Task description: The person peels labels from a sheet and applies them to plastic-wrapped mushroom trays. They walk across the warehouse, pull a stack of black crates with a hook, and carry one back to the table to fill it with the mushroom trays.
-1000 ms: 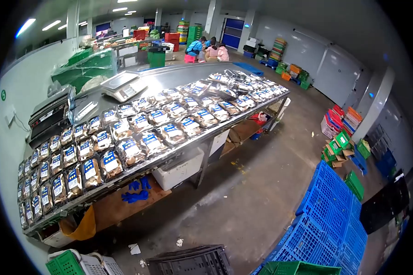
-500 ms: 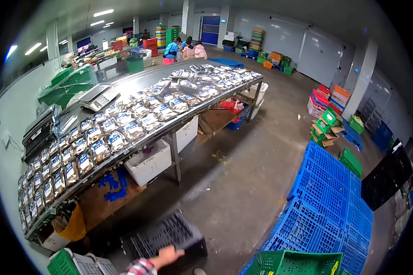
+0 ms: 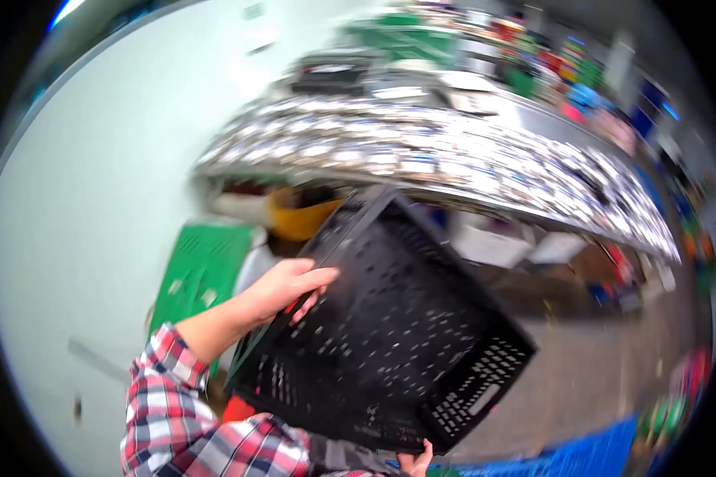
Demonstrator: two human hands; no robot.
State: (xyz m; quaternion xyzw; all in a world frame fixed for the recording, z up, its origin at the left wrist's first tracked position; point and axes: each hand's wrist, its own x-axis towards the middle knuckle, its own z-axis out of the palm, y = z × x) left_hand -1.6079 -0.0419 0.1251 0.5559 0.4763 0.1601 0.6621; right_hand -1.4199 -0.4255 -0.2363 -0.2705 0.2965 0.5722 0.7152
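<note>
Across the middle of the head view, a large black plastic crate is held up at a slant, its open side facing the wearer, so that the perforated floor and slatted end show. The left hand, reaching in from a red, white and navy checked sleeve, is closed round the crate's left rim, thumb laid over the edge and fingers curled beneath. At the bottom of the view, the right hand is partly cut off; its visible fingers are closed on the near edge. Gripping two different edges probably shares out the crate's weight and keeps its wide frame from swinging.

Beyond the crate, a long metal table carries rows of shiny packs, blurred; laid out flat, they likely stay easy to see and reach. A scale sits behind them on the far side. Under the table are a white bin and a yellow sheet, hanging or draped. To the left, a green crate stands near the pale wall. At the near right lies blue plastic latticework; its exact form is unclear.
</note>
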